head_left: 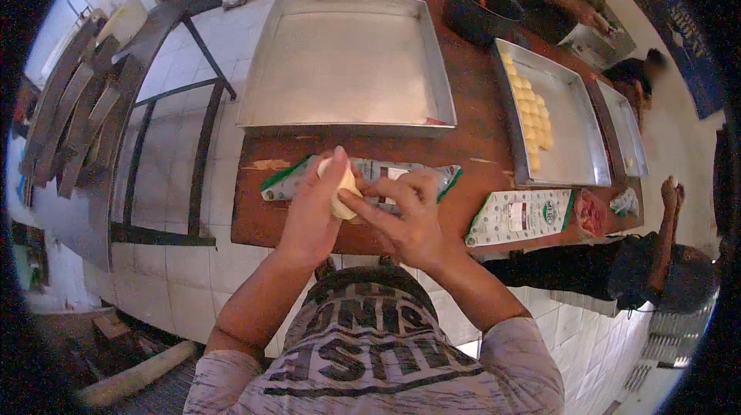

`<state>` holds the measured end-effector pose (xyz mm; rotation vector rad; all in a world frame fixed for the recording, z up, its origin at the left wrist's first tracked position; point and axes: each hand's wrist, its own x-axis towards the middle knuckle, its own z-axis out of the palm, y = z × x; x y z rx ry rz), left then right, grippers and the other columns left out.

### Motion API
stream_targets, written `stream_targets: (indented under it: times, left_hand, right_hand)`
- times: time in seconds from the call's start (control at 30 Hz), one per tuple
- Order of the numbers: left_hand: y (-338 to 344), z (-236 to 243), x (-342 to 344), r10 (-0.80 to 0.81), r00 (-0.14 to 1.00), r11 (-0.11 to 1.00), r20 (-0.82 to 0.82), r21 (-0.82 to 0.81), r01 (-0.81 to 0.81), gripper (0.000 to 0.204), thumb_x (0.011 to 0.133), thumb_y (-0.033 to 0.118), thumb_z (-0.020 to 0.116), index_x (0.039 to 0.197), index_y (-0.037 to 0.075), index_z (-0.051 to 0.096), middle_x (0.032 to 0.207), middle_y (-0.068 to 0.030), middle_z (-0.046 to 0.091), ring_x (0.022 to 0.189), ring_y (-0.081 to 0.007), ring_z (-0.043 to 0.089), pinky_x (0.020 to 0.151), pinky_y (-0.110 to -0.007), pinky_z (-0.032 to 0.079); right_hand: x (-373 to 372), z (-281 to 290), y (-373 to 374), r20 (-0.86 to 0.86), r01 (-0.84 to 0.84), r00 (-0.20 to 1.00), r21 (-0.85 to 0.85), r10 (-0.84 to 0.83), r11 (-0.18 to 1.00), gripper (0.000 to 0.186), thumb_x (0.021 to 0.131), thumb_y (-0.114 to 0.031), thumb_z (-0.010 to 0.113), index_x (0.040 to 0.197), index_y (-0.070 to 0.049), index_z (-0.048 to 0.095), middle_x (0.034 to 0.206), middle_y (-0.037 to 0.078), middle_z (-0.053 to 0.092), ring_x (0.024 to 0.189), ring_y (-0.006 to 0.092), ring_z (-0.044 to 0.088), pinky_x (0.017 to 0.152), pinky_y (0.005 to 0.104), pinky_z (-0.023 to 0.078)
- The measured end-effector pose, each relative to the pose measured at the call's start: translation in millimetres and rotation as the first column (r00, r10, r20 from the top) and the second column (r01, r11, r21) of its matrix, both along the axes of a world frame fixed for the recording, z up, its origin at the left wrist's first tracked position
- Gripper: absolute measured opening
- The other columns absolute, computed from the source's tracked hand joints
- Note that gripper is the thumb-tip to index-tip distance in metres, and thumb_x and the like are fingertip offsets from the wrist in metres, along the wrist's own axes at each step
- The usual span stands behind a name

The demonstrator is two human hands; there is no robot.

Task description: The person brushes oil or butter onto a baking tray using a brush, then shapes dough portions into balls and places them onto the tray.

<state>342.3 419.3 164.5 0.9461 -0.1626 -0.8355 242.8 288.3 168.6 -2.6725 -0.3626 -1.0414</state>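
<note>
A pale yellow piece of dough [344,187] sits between my two hands, above the near edge of the brown table [262,226]. My left hand [312,207] is wrapped round it, thumb pointing up. The fingertips of my right hand [405,218] press on the dough's right side. Beneath my hands lies a white and green printed plastic sheet or bag [289,182], partly hidden by them. Just beyond it stands a large metal baking tray [347,60] with nothing in it but a small reddish scrap at its near right corner.
To the right, another tray [575,126] holds several rows of dough balls [532,114]; a narrower tray [624,126] stands beyond it. A second printed bag [521,217] and a red-filled plastic bag [590,214] lie near the edge. A black pot [485,10] stands behind. Co-workers are at the right.
</note>
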Motion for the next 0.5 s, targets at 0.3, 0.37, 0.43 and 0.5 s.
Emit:
stream_targets:
  times: [0.3,0.37,0.43,0.5]
  left_hand:
    - [-17,-3,-33,-0.219,0.532,0.894,0.818,0.386,-0.227,0.036,0.097,0.037,0.045,0.107,0.004,0.054,0.100,-0.0080,0.059,0.088,-0.0158,0.057,0.078,-0.029,0.045]
    - [-16,-5,-25,-0.073,0.948,0.981,0.309,0.195,0.012,0.036,0.097,0.037,0.044,0.107,0.004,0.054,0.100,-0.0077,0.059,0.090,-0.0156,0.057,0.081,-0.029,0.044]
    - [-11,-11,-9,-0.160,0.981,0.986,-0.111,-0.070,0.153,0.036,0.097,0.038,0.043,0.109,0.006,0.055,0.100,-0.0061,0.059,0.094,-0.0140,0.055,0.085,-0.027,0.041]
    - [-5,-15,-20,-0.099,0.955,0.988,0.279,0.144,0.060,0.036,0.097,0.037,0.042,0.108,0.006,0.056,0.098,-0.0048,0.058,0.093,-0.0125,0.055,0.084,-0.027,0.042]
  right_hand:
    - [-1,-13,-26,-0.210,0.129,0.946,0.943,0.247,0.308,0.019,0.075,-0.011,0.069,0.093,-0.008,0.067,0.103,0.009,0.053,0.099,0.0275,0.047,0.088,0.0394,0.039]
    - [-6,-10,-20,-0.234,0.128,0.968,0.760,0.085,0.637,0.018,0.074,-0.012,0.070,0.090,-0.006,0.066,0.101,0.009,0.053,0.098,0.0276,0.048,0.087,0.0385,0.039]
    - [-10,-2,-16,-0.195,0.102,0.981,0.539,0.007,0.836,0.018,0.074,-0.014,0.070,0.089,-0.005,0.065,0.100,0.010,0.053,0.098,0.0278,0.048,0.087,0.0379,0.040]
    - [-13,4,-15,-0.152,0.035,0.988,0.349,0.020,0.936,0.019,0.075,-0.015,0.069,0.091,-0.004,0.066,0.100,0.010,0.054,0.099,0.0280,0.049,0.088,0.0377,0.039]
